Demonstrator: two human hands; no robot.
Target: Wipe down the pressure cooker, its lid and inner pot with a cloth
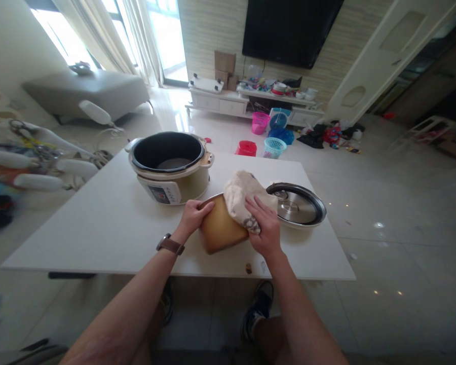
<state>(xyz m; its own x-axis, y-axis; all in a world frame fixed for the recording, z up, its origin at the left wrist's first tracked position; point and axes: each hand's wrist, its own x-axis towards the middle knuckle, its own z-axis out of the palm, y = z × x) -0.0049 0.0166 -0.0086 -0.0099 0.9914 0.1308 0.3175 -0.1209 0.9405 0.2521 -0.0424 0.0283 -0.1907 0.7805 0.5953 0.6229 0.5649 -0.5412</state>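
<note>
My left hand [193, 219] grips the edge of a golden-brown inner pot [218, 228], thumb on its outside. The pot is tilted on its side above the near half of the white table [110, 243]. Against the pot's upper right, my right hand [265, 223] presses a cream cloth [238, 191] with grey marks, its fingers laid over the fabric. Behind to the left stands an electric pressure cooker [175, 187] with its top off and a dark inside. To the right its round lid [294, 205] lies with the metal inner side up.
Near the table's front edge lie a small brown part [248, 268] and a small clear piece [263, 267]. On the floor beyond are a red stool [246, 148], a pink basket [260, 122] and a light-blue basket [274, 147]. A white fan-like stand [61, 170] is left of the table.
</note>
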